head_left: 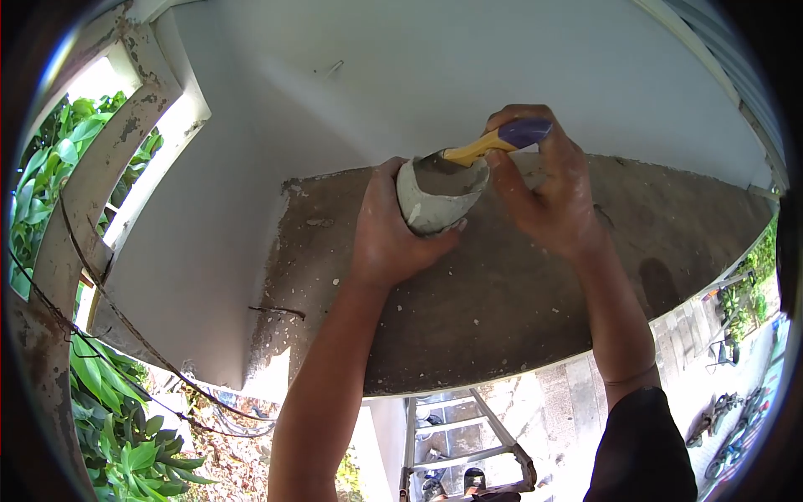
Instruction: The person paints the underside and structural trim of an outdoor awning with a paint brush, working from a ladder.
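My left hand [397, 230] is wrapped around a pale, plaster-smeared cup [439, 211] and tips its mouth toward me. Grey material coats the inside of the cup. Between the thumb and fingers of my right hand [548, 180] is a putty knife [481, 151] with a yellow and purple handle. Its blade reaches into the cup's mouth, so the tip is hidden. Both hands are held above a brown, speckled ledge [468, 309], close to the white wall [401, 75] behind it.
Below the ledge stands a metal ladder [460, 460], with shoes [474, 478] showing near its rungs. A weathered frame [71, 226] with loose wires [125, 314] runs along the left, leafy plants [138, 456] beyond it. A small metal pin [335, 66] sticks out of the wall.
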`<state>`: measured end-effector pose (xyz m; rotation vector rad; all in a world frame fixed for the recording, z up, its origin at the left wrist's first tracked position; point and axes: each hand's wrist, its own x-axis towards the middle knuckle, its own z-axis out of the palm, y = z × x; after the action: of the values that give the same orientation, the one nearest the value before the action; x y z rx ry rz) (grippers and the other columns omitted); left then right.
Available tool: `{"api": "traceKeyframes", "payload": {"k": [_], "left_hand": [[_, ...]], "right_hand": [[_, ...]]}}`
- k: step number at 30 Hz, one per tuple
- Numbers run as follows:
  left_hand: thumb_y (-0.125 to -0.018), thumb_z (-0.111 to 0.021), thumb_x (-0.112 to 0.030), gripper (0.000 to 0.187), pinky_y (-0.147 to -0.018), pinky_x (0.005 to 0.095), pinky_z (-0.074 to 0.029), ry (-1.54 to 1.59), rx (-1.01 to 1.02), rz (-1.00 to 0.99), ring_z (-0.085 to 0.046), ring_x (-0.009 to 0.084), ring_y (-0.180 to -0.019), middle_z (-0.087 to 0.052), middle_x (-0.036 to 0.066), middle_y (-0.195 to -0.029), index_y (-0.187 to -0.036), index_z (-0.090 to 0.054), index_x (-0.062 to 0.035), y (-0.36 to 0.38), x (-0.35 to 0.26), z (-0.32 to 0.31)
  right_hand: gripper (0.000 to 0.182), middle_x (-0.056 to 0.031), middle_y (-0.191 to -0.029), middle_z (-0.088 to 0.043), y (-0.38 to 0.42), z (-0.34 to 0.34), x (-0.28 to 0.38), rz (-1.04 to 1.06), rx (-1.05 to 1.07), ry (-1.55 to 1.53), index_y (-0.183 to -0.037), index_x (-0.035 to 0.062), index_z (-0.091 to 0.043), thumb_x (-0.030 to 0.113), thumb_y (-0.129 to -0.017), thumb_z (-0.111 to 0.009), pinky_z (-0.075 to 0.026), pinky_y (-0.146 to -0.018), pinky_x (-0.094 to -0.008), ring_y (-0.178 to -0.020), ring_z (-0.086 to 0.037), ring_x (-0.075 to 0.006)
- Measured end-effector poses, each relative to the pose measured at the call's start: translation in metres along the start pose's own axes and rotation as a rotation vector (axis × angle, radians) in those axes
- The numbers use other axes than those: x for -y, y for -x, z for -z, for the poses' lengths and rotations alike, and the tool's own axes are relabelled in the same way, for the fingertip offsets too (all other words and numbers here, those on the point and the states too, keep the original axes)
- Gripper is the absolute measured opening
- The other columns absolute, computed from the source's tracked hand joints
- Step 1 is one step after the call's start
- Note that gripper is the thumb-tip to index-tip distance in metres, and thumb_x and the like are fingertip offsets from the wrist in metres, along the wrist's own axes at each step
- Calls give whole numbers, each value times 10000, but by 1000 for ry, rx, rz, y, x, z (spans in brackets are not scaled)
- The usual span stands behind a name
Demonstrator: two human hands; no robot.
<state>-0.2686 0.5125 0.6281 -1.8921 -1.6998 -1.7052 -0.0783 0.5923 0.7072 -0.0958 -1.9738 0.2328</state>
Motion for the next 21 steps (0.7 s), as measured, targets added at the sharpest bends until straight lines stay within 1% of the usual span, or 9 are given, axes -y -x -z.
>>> {"api": "traceKeyframes", "payload": {"k": [1,3,6,8,12,14,15,17,21], "left_hand": [[-658,-916,-230,898,-972,403,-524,0,-3,1,-670,279,-1110,-662,208,-1196,-1351,-418,49,0,-1,0],[-641,-923,-283,888,-951,430,-528,102,-58,18,-663,349,-1109,-638,241,-1194,-1335,-476,43,1,-3,-1],[-641,-920,-279,885,-943,435,-534,150,-60,19,-676,350,-1097,-651,239,-1180,-1333,-473,44,1,-2,0],[-645,-917,-278,882,-942,436,-535,139,-57,8,-679,351,-1093,-653,238,-1176,-1334,-472,46,1,-5,2],[-648,-914,-275,882,-940,437,-536,175,-75,-8,-679,349,-1096,-650,240,-1181,-1335,-468,52,0,-2,3],[-646,-914,-274,885,-941,437,-535,167,-82,-11,-677,349,-1094,-649,239,-1180,-1337,-466,54,-1,-1,3],[-645,-913,-272,889,-941,438,-534,159,-83,-6,-675,348,-1091,-648,238,-1180,-1338,-465,56,-1,-1,3],[-645,-913,-269,892,-944,439,-531,153,-79,5,-669,349,-1099,-641,240,-1187,-1341,-462,58,0,-2,5],[-645,-913,-263,904,-955,443,-524,151,-94,10,-652,357,-1122,-619,247,-1208,-1351,-453,64,0,-2,3]], "right_hand": [[259,-102,-1007,-659,-1,1,-2,12,-20,3,-1108,38,-597,-20,-874,-691,-513,-834,-385,-911,-632,-291],[260,-101,-1016,-659,-2,2,-7,22,-40,5,-1118,35,-601,-22,-882,-693,-518,-832,-378,-922,-635,-285],[259,-96,-1028,-663,-3,3,-12,83,-52,-18,-1113,36,-604,-31,-881,-696,-516,-844,-382,-936,-631,-285],[264,-89,-1037,-669,-2,5,-10,86,-25,67,-1117,43,-604,-32,-883,-700,-508,-854,-380,-948,-626,-282],[269,-79,-1053,-673,-1,4,-12,132,-10,85,-1110,53,-605,-36,-877,-704,-500,-863,-380,-960,-625,-278],[280,-71,-1061,-674,-3,3,-14,223,-5,121,-1110,59,-599,-43,-872,-705,-494,-867,-382,-953,-623,-277],[280,-71,-1061,-674,-3,3,-13,225,-3,119,-1110,59,-599,-43,-872,-705,-494,-867,-382,-953,-623,-277],[299,-82,-1069,-675,-2,4,-12,156,11,77,-1121,56,-588,-55,-868,-702,-506,-852,-390,-956,-630,-279],[321,-96,-1076,-675,-2,6,-14,163,-25,35,-1135,55,-578,-65,-863,-698,-521,-834,-392,-955,-639,-288]]}}
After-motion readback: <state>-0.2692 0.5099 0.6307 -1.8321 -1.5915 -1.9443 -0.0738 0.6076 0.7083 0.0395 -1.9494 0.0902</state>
